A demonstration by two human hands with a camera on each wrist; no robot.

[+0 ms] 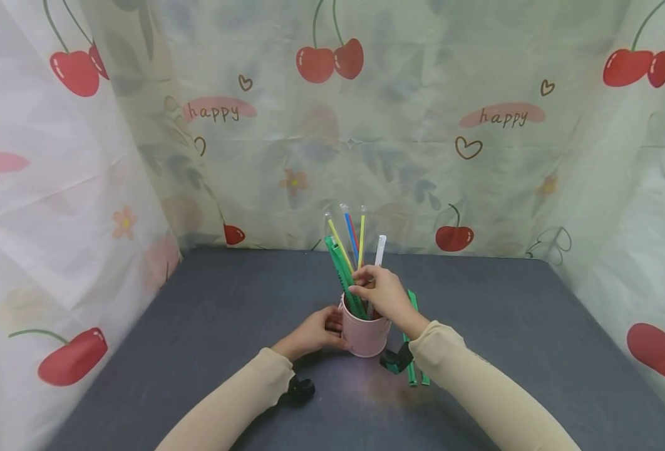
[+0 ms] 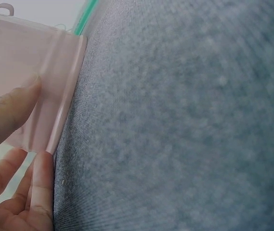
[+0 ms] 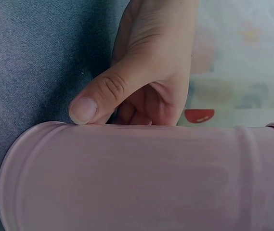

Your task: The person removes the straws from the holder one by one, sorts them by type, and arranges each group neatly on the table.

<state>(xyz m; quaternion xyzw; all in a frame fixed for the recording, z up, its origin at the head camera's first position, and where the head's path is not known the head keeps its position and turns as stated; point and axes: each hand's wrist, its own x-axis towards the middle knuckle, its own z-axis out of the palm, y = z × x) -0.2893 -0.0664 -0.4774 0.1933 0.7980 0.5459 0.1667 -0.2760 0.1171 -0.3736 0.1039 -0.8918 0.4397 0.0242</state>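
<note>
A pink bucket-shaped holder (image 1: 366, 338) stands upright on the dark tabletop. My left hand (image 1: 318, 329) grips its left side; the left wrist view shows the thumb (image 2: 19, 108) against the wall and fingertips at the base. Green wrapped sticks (image 1: 340, 269) lean left inside the holder, and my right hand (image 1: 386, 291) reaches over the rim, thumb and fingertips pinching at their edge. Behind the fingers rise yellow, blue and red sticks (image 1: 352, 235) in clear wrappers and a white one (image 1: 380, 249). Only the left hand and the holder show in the right wrist view.
More green wrapped sticks (image 1: 412, 376) lie on the tabletop (image 1: 479, 313) to the right of the holder, partly beneath my right wrist. A curtain printed with cherries (image 1: 321, 156) hangs behind the table and along both sides.
</note>
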